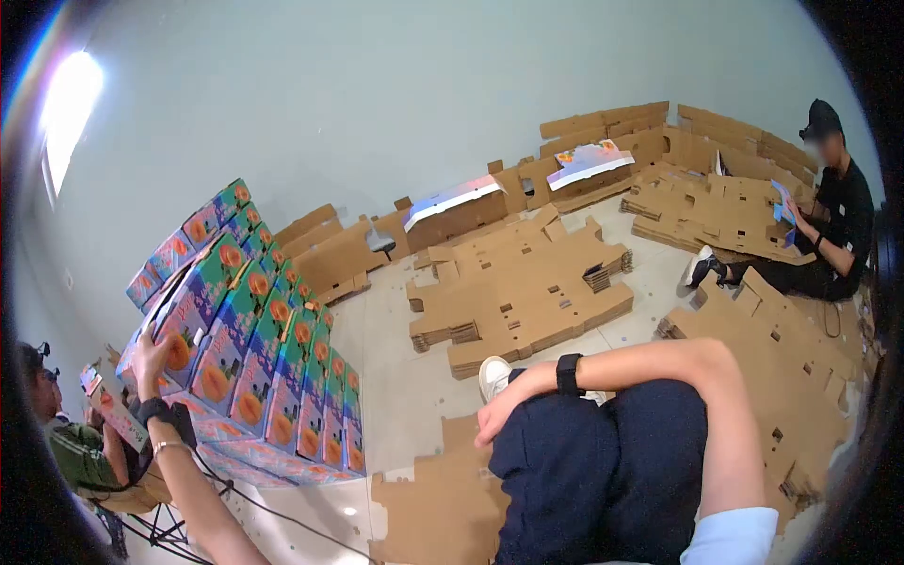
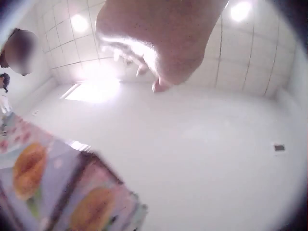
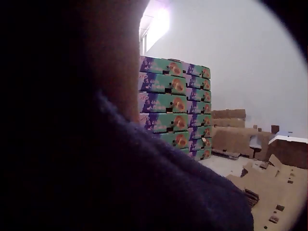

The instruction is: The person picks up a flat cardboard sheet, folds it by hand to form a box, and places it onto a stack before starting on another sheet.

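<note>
Head view: my left hand (image 1: 149, 363), fingers slightly apart, is at a printed carton (image 1: 193, 325), left; my right hand (image 1: 504, 410) rests relaxed on my leg (image 1: 570, 461). Stacked cartons stand formed; brown sheets (image 1: 537, 292) lie flat, unfolded.

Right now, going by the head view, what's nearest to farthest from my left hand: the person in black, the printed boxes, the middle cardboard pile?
1. Printed boxes, at your left hand.
2. Middle cardboard pile, on the floor ahead.
3. Person in black, far right.
</note>
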Available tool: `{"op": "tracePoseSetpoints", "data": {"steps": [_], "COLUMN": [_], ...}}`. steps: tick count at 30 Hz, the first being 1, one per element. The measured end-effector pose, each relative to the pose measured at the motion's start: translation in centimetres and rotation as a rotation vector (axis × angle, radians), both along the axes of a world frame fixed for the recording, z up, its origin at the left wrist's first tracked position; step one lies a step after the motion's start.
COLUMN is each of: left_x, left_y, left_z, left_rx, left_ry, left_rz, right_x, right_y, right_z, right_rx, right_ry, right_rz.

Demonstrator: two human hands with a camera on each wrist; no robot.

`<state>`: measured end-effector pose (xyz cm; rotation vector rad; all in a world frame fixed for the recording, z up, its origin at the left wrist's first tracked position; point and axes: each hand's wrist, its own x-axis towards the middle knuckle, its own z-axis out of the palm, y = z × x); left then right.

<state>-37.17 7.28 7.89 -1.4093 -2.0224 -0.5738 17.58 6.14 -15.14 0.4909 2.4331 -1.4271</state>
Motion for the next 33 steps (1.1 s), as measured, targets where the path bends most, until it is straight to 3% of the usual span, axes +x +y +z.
{"op": "tracePoseSetpoints", "data": {"steps": [4, 10, 12, 18, 19, 22, 23, 24, 25, 27, 28, 30, 31, 33], "left_x": [1.0, 3.2, 5.2, 6.8, 4.1, 6.4, 8.3, 6.3, 2.0, -2.5, -3.5, -0.7, -0.4, -1.6], "left_y": [-1.0, -3.2, -4.6, -7.3, -6.9, -8.7, -9.6, -8.9, -7.9, -6.0, -4.9, -3.8, -3.1, -0.8], "left_z": [3.2, 1.4, 0.8, -0.3, -1.0, 0.0, 1.5, 1.9, 1.8, 2.5, 2.1, 2.0, 2.2, 2.3], "left_rx": [-0.147, -0.033, -0.086, -0.016, 0.077, -0.002, -0.156, -0.14, -0.2, -0.389, -0.395, -0.431, -0.44, -0.353], "left_ry": [-0.238, 0.104, 0.1, 0.177, 0.278, 0.179, 0.0, 0.018, 0.097, 0.54, 0.543, 0.538, 0.536, 0.029], "left_rz": [0.014, 0.081, 0.13, 0.051, -0.076, -0.063, 0.028, 0.019, -0.107, -0.156, -0.165, 0.085, 0.081, -0.006], "right_x": [0.7, 1.1, 1.1, 1.2, 1.4, 1.6, 1.7, 1.8, 2.0, 2.0, 1.8, 1.1, 0.8, 0.7], "right_y": [0.0, -0.3, -0.4, -1.2, -1.5, -2.1, -2.1, -2.2, -2.5, -2.5, -2.4, -2.0, -1.6, -1.8], "right_z": [-0.1, -0.5, -0.3, -0.3, 0.1, 0.9, 1.3, 1.6, 1.9, 1.2, 0.7, 0.3, -0.5, -0.3], "right_rx": [-0.022, -0.063, -0.02, -0.027, -0.035, -0.052, -0.061, -0.045, -0.061, -0.117, -0.15, -0.099, -0.089, -0.134], "right_ry": [-0.019, 0.039, 0.067, 0.078, 0.049, 0.027, 0.038, 0.056, 0.08, 0.125, 0.15, 0.098, 0.14, 0.149], "right_rz": [0.031, 0.036, 0.096, 0.102, 0.081, 0.054, 0.042, 0.033, 0.056, 0.102, 0.125, 0.149, 0.196, 0.186]}}
